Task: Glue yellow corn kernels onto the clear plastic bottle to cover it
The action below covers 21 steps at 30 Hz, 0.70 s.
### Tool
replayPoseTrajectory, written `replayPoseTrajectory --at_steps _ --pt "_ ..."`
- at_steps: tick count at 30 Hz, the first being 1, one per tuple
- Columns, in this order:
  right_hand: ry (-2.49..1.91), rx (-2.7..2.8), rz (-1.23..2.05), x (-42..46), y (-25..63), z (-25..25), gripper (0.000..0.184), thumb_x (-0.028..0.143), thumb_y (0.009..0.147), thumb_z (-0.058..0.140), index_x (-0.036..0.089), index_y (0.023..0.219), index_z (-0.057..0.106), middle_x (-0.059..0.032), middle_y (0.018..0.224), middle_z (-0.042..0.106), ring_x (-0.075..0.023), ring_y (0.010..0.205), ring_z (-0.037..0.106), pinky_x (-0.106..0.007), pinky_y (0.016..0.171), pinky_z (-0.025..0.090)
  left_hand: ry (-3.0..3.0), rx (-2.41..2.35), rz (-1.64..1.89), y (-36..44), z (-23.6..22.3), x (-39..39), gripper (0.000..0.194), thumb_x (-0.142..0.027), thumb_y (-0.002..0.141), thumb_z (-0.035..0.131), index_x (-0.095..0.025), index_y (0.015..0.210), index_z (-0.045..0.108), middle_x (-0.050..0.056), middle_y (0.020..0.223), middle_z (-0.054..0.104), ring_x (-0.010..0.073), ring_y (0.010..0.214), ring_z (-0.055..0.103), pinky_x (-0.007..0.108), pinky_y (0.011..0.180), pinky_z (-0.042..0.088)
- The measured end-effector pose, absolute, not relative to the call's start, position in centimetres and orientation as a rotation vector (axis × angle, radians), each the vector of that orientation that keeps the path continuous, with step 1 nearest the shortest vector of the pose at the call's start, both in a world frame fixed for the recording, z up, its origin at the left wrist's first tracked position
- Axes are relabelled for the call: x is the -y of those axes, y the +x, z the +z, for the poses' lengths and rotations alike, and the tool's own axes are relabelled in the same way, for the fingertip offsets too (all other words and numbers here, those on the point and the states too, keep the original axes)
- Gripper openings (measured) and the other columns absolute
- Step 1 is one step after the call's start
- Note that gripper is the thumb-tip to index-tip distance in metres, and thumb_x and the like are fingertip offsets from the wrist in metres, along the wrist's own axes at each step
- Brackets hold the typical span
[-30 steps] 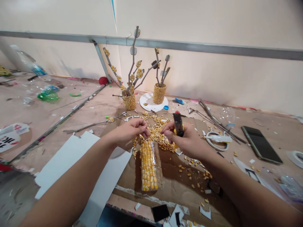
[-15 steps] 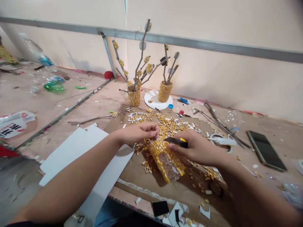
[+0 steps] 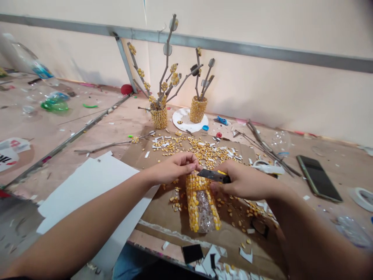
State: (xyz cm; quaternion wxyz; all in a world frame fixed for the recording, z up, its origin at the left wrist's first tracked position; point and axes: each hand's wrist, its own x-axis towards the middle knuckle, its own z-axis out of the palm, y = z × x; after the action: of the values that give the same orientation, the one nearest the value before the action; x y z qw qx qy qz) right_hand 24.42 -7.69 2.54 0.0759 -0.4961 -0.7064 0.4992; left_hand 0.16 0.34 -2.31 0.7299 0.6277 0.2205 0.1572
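I had both forearms (image 3: 107, 210) reaching in from the near side, angled toward each other. My left hand (image 3: 176, 169) was at the far end of the corn-covered tube (image 3: 194, 212), its grip pinched closed, on what I could not tell. My right hand (image 3: 243, 181) had its grip closed around the knife (image 3: 212, 175), blade pointing left toward those fingertips. The tube lay on the cardboard (image 3: 164, 212) over the desk (image 3: 96, 134)
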Motion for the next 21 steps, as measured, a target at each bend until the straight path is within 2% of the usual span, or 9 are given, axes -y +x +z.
replayPoseTrajectory --at_steps 3,6,12,15,18,21 --pt "-1.453 2.108 1.539 7.5 25.0 2.6 0.030 0.040 0.098 0.064 0.023 0.074 0.067 -0.0024 0.066 0.073 -0.0173 0.057 0.065 -0.030 0.053 0.046 1.367 -0.536 0.408 0.4 -2.2 -0.3 0.029 -0.045 0.092 0.077 -0.019 0.093 0.064 0.008 0.101 0.077 0.0183 0.090 0.069 0.032 0.084 0.048" --pt "-1.479 2.068 1.459 7.2 25.6 2.4 0.031 0.044 0.098 0.065 0.023 0.075 0.066 -0.0021 0.066 0.072 -0.0171 0.057 0.065 -0.029 0.053 0.047 1.393 -0.588 0.429 0.3 -2.0 -0.5 0.024 -0.038 0.091 0.078 -0.018 0.089 0.065 0.006 0.089 0.077 0.0166 0.082 0.069 0.029 0.076 0.048" --pt "-1.458 1.996 1.356 6.7 26.0 2.0 0.027 0.046 0.097 0.067 0.022 0.084 0.065 -0.0013 0.074 0.071 -0.0163 0.063 0.064 -0.030 0.058 0.047 1.442 -0.706 0.457 0.2 -1.2 -0.6 0.017 -0.029 0.089 0.078 -0.016 0.089 0.067 0.008 0.094 0.081 0.0172 0.085 0.074 0.030 0.078 0.054" --pt "-1.479 1.967 1.146 6.5 25.7 1.9 0.022 0.042 0.096 0.067 0.022 0.086 0.064 0.0007 0.073 0.067 -0.0161 0.065 0.061 -0.031 0.062 0.046 1.492 -0.750 0.514 0.4 -0.9 -0.4 0.009 -0.022 0.089 0.075 -0.015 0.086 0.069 0.005 0.083 0.079 0.0147 0.077 0.072 0.028 0.074 0.053" --pt "-1.494 1.949 0.874 6.4 25.2 1.8 0.024 0.045 0.097 0.066 0.022 0.087 0.065 0.0005 0.076 0.064 -0.0170 0.071 0.058 -0.032 0.065 0.044 1.530 -0.751 0.575 0.5 -0.6 0.0 0.007 -0.019 0.088 0.072 -0.014 0.084 0.070 0.004 0.078 0.078 0.0132 0.070 0.069 0.027 0.070 0.054" --pt "-1.423 1.935 0.811 6.7 24.3 1.7 0.026 0.047 0.098 0.064 0.022 0.091 0.066 0.0006 0.076 0.063 -0.0165 0.070 0.056 -0.031 0.064 0.043 1.577 -0.734 0.629 0.5 -0.1 0.6 0.009 -0.022 0.087 0.074 -0.014 0.083 0.073 0.005 0.077 0.079 0.0128 0.066 0.069 0.026 0.066 0.054"
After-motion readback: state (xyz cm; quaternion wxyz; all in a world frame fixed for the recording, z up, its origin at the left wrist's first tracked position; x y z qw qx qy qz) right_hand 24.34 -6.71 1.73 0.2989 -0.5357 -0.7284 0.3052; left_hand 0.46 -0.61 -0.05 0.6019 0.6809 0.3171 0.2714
